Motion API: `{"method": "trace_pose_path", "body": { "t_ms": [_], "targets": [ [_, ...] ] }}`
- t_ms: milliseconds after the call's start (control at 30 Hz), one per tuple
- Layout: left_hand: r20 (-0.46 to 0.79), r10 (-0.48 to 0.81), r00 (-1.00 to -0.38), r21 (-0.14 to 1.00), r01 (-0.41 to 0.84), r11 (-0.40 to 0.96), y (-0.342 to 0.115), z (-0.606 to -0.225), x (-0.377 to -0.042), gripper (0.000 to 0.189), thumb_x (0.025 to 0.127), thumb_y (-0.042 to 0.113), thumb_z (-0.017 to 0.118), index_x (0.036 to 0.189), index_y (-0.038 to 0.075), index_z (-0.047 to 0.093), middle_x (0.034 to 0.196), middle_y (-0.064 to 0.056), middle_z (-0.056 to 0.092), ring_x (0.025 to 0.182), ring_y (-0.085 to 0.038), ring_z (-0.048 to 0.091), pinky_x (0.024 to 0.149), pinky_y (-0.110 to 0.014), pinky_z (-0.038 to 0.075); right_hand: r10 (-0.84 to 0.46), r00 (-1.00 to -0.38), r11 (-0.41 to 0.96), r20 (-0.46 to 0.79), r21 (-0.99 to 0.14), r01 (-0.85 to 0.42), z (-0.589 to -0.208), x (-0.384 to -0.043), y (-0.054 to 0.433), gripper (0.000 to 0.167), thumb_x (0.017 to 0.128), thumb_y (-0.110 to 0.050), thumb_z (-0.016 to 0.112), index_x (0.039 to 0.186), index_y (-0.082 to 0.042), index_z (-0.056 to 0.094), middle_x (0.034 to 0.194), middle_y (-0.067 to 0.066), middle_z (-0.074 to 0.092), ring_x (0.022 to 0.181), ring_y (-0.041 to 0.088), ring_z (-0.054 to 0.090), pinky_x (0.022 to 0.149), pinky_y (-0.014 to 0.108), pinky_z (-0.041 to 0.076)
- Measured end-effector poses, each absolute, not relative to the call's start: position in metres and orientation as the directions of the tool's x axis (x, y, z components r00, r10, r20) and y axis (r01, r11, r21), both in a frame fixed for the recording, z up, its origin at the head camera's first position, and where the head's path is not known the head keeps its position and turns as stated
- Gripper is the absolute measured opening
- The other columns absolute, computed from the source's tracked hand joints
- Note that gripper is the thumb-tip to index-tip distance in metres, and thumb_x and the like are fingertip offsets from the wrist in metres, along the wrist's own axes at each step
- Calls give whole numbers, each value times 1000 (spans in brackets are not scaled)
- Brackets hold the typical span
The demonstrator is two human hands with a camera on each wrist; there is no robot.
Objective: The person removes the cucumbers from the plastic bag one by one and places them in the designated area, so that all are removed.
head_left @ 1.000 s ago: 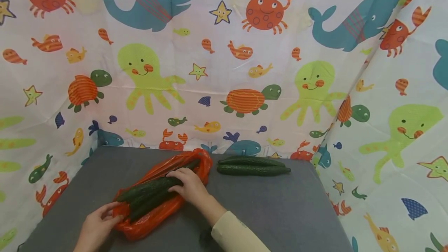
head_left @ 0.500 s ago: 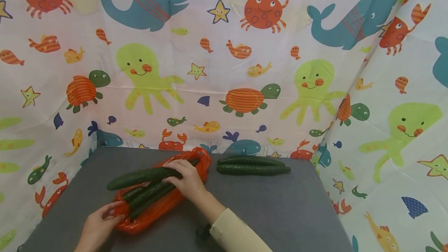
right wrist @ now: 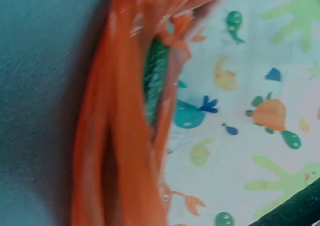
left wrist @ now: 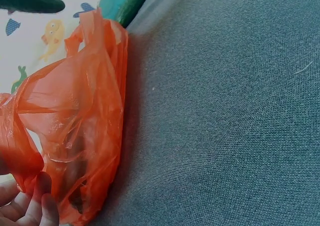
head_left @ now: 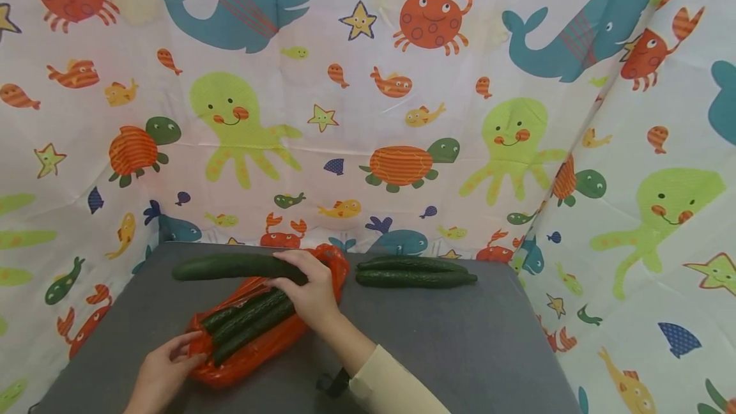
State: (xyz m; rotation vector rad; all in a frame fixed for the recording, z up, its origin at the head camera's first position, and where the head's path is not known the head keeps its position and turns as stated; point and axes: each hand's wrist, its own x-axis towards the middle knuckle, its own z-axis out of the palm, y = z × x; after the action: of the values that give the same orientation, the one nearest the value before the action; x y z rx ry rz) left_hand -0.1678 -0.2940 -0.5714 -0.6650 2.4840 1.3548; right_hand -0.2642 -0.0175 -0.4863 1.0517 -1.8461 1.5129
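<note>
Grey table [head_left: 460,350], printed cloth [head_left: 345,114] behind: I see the right hand [head_left: 313,292] grip a cucumber [head_left: 230,266] by its right end above the bag [head_left: 247,370]; the left hand [head_left: 163,366] pinches the bag's near-left edge. Such off-centre holding could let the cucumber slip.

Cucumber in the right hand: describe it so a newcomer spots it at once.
On the grey table, find the orange bag. Above it, the right hand grips one dark green cucumber. Unlike the bagged cucumbers and the loose pair to its right, it is held in the air.
</note>
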Motion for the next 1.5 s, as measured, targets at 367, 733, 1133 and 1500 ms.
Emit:
{"method": "trace_pose_path", "body": {
  "t_ms": [367, 733, 1133, 1500],
  "targets": [
    [-356, -260, -898, 737, -440, 513, -294, -568, -168, 72, 85, 48, 79, 138, 3, 59, 128, -34, 59, 105, -42, 64, 71, -43, 56, -209, -602, 110, 770, -594, -797, -469, -260, 15, 41, 84, -13, 82, 124, -10, 72, 118, 6, 71, 111, 19, 66, 92, 33, 57],
    [-374, -268, -888, 744, -460, 485, -292, -573, -166, 71, 84, 44, 80, 137, 2, 60, 134, -37, 54, 112, -48, 60, 71, -44, 57, -188, -664, 326, 724, -592, -737, -495, -274, 65, 44, 79, -18, 86, 122, -19, 74, 118, -2, 73, 110, 18, 66, 99, 45, 50],
    [-390, -273, -880, 730, -476, 490, -294, -577, -165, 71, 83, 44, 81, 138, 5, 59, 137, -37, 52, 116, -50, 58, 74, -47, 57, -96, -921, 408, 377, -829, -382, -542, -293, 131, 40, 78, -17, 87, 116, -25, 77, 115, -7, 73, 111, 16, 68, 92, 36, 57],
    [-392, -268, -880, 726, -475, 497, -294, -576, -165, 70, 85, 43, 81, 138, 4, 59, 139, -38, 50, 118, -53, 56, 73, -48, 57, -167, -930, 572, 329, -735, -363, -570, -311, 188, 39, 78, -14, 86, 115, -23, 77, 117, -3, 71, 115, 23, 65, 98, 46, 54]
  ]
}}
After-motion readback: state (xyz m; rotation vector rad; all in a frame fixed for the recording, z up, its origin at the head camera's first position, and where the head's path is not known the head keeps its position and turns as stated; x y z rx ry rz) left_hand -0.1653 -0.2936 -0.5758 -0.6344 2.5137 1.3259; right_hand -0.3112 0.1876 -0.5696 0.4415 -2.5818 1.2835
